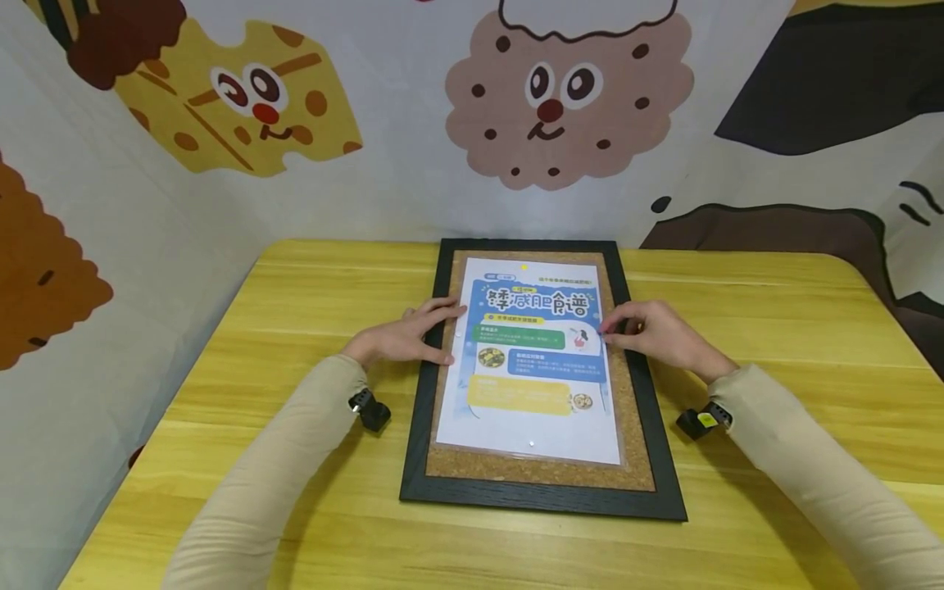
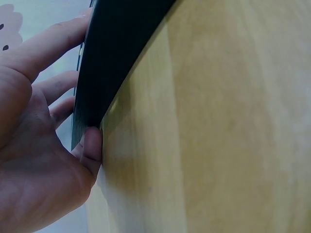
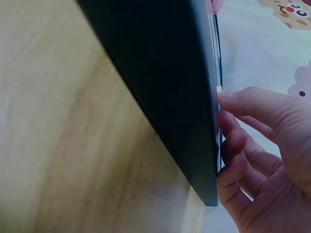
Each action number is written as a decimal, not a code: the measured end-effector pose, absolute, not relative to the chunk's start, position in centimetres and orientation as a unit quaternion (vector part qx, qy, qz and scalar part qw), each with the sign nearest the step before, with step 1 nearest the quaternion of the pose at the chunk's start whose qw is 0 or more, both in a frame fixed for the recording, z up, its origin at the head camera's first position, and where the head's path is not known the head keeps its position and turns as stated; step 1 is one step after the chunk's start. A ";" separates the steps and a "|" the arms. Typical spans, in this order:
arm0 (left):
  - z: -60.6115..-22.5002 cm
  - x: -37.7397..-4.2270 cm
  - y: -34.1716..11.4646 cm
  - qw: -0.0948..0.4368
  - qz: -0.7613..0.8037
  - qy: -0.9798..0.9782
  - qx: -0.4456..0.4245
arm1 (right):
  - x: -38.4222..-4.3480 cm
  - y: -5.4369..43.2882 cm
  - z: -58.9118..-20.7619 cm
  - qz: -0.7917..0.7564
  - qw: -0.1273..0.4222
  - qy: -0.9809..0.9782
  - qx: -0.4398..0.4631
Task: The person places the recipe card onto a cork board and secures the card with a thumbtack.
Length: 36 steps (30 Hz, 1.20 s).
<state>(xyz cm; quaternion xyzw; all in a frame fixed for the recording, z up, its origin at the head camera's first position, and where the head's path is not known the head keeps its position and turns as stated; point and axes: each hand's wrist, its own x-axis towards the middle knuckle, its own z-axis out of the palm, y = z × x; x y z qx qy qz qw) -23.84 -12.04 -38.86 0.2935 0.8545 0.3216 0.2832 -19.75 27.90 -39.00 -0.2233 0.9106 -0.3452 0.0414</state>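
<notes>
A printed poster [image 1: 546,393] with Chinese lettering, in a clear sleeve, lies on a cork board [image 1: 516,469] with a black frame [image 1: 542,510]. My left hand [image 1: 401,336] reaches over the frame's left side, thumb and fingertips spread along the poster's left edge. In the left wrist view one finger bends against the frame's outer side. My right hand [image 1: 660,334] pinches a small push pin, mostly hidden by the fingertips, at the poster's right edge. A yellow pin [image 1: 524,267] sits at the top, a whitish pin [image 1: 531,443] at the bottom, another pale pin [image 1: 459,333] at the left.
The board lies on a yellow wood-grain table [image 1: 324,483], its far edge near the back of the table. Behind hangs a white cloth [image 1: 398,197] with cartoon food prints. A dark camera is strapped to each wrist.
</notes>
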 end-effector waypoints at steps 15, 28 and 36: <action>-38.9 -23.9 -12.1 0.282 0.322 0.853 0.300 | -19.8 27.7 -38.9 -0.336 0.035 0.909 -0.245; -38.9 -23.8 -12.0 0.282 0.327 0.853 0.295 | -19.5 28.2 -39.2 -0.341 0.032 0.911 -0.228; -38.7 -23.6 -12.0 0.284 0.330 0.852 0.292 | -19.4 28.0 -39.4 -0.340 0.016 0.917 -0.209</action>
